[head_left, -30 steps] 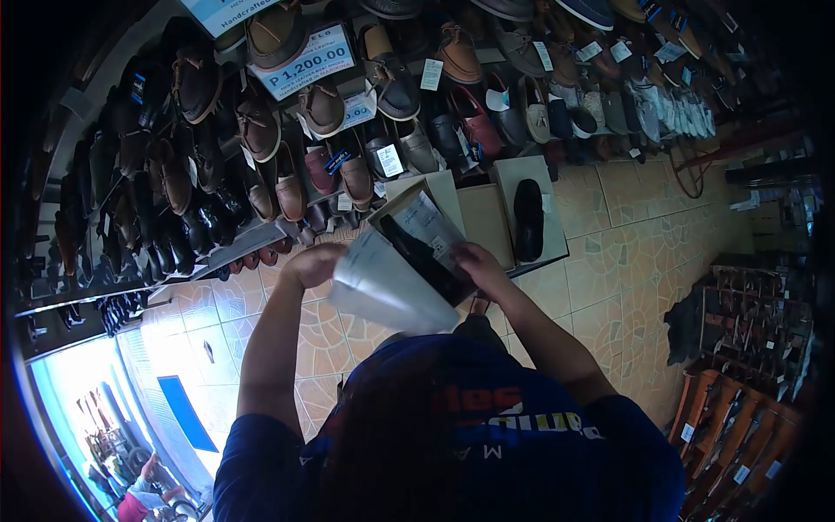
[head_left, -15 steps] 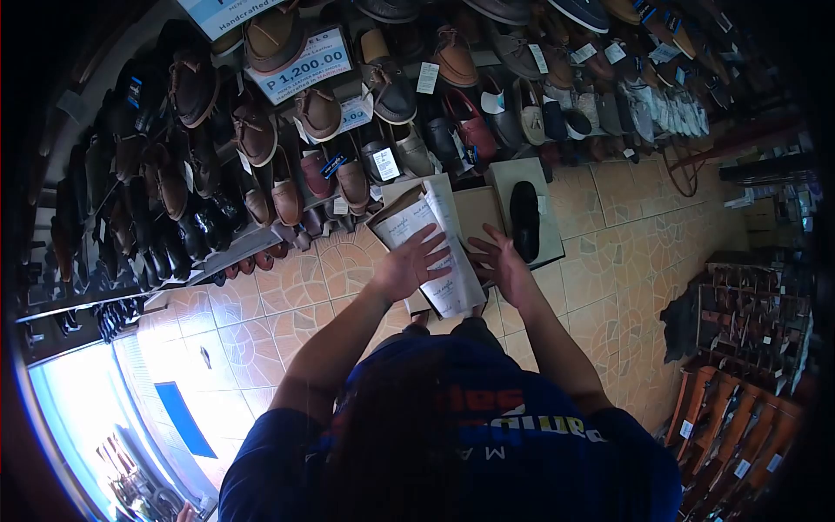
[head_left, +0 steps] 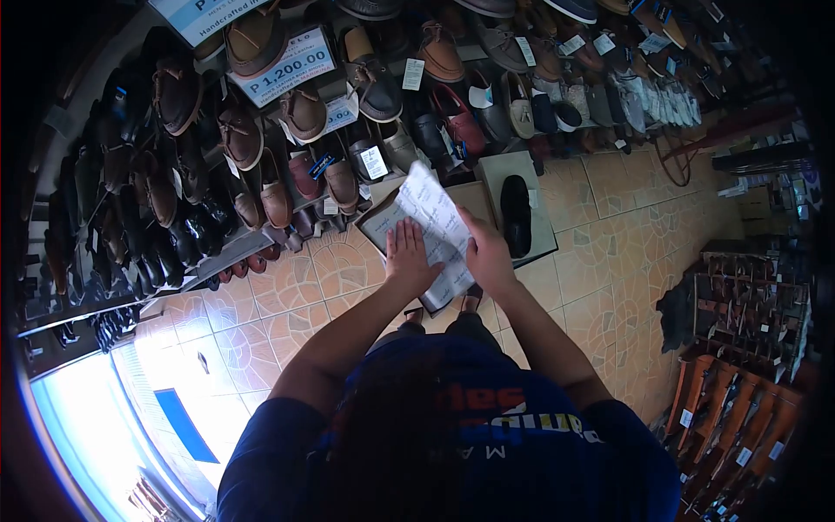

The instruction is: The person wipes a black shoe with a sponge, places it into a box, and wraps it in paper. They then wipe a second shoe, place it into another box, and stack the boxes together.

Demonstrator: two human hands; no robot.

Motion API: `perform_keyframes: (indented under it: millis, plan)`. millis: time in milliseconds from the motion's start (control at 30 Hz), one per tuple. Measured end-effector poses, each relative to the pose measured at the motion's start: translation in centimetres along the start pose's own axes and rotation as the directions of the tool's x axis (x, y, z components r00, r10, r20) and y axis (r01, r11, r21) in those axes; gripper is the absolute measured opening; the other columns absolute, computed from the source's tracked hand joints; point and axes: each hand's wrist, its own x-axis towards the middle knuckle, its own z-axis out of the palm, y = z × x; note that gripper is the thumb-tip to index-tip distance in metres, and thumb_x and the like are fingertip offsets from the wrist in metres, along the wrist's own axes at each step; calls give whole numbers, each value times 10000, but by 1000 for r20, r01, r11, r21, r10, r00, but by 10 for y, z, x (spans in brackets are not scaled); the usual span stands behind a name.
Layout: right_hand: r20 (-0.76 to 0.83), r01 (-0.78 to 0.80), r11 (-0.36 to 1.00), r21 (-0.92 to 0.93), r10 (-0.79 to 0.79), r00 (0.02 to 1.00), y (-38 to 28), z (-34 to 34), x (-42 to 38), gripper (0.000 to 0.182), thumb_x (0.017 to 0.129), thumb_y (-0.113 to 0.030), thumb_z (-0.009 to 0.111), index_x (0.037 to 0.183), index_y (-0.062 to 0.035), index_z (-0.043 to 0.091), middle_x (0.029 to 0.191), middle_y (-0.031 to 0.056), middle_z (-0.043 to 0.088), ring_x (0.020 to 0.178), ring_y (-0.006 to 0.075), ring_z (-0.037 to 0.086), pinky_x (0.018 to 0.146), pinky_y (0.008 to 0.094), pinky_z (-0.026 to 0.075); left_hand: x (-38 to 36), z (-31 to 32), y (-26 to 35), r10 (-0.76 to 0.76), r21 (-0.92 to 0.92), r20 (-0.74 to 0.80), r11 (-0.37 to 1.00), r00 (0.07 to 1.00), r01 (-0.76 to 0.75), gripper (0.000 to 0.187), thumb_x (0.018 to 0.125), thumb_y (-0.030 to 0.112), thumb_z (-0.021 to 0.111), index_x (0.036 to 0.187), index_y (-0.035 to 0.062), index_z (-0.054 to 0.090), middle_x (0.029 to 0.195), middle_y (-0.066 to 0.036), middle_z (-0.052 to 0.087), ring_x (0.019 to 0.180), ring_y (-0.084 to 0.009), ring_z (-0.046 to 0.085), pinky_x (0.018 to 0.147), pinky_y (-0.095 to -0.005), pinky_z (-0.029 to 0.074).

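White printed wrapping paper (head_left: 435,202) lies over an open shoe box (head_left: 376,217) in front of me. My left hand (head_left: 409,254) rests flat on the paper, fingers stretched out. At the paper's right edge, my right hand (head_left: 489,254) has its fingers bent around the folded sheet, thumb side toward me. What is under the paper is hidden. Just right of the box, a black shoe (head_left: 516,217) lies on a light-coloured box lid (head_left: 541,237).
Shelves packed with shoes (head_left: 304,115) run across the top and left, with a price sign (head_left: 291,66) among them. Tan patterned tiles (head_left: 600,252) cover the floor. Wooden racks with belts (head_left: 735,426) stand at the right. A blue mat (head_left: 184,424) lies at lower left.
My left hand has come down flat on the paper. The right hand has gone from spread fingers to holding the paper's right side, which is now folded over toward the left.
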Motion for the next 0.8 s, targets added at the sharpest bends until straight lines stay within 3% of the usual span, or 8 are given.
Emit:
perform_keyframes:
  millis: [100,200,300,400,500,600,800]
  plan:
    - [-28,-96,995,-11,95,995,11,-16,13,534,773,97,502,1277,-79,505,1051,165,628,863,286,632,765,319,494,7,-3,5,-11,101,26,995,1000,8,1016,814,642,446,1425,-69,55,1497,-249,71,1400,-373,26,1115,-492,-16]
    - [-140,-222,967,125,238,961,36,-29,20,461,793,77,527,1227,-76,555,922,123,663,756,191,638,693,269,492,2,-12,9,-65,146,105,988,992,49,1088,767,698,462,1429,-62,54,1487,-271,89,1389,-401,62,1109,-506,-1]
    - [-190,-227,967,117,246,950,47,-43,22,427,807,63,537,1208,-79,571,872,103,669,764,139,630,699,252,484,5,-16,10,-114,193,198,978,974,75,1168,707,750,486,1431,-60,55,1475,-294,105,1377,-426,94,1105,-511,17]
    - [-178,-229,966,121,248,952,44,-48,21,399,807,56,541,1188,-58,577,884,105,669,773,148,632,699,247,485,20,-14,16,-131,219,252,973,959,76,1192,665,767,512,1442,-27,82,1483,-282,95,1377,-428,92,1097,-527,40]
    - [-193,-278,921,274,336,922,71,-38,12,327,781,30,560,1099,-27,606,877,134,664,792,218,655,713,288,507,30,-14,22,-143,218,292,973,946,80,1178,659,760,522,1453,6,89,1495,-263,66,1379,-434,76,1084,-561,34]
    - [-187,-422,860,287,482,856,130,-18,-6,282,777,-47,586,1055,-11,620,912,147,669,831,240,658,748,304,508,36,-10,26,-183,221,309,968,933,117,1175,652,758,518,1462,33,73,1510,-235,26,1382,-436,60,1065,-608,11]
    - [-28,-746,636,199,765,644,216,23,-14,349,760,-187,582,1046,10,621,961,204,656,919,364,628,836,405,487,47,-2,29,-187,187,293,973,938,136,1030,764,624,481,1442,-29,65,1497,-268,-1,1377,-451,-33,1043,-642,-14]
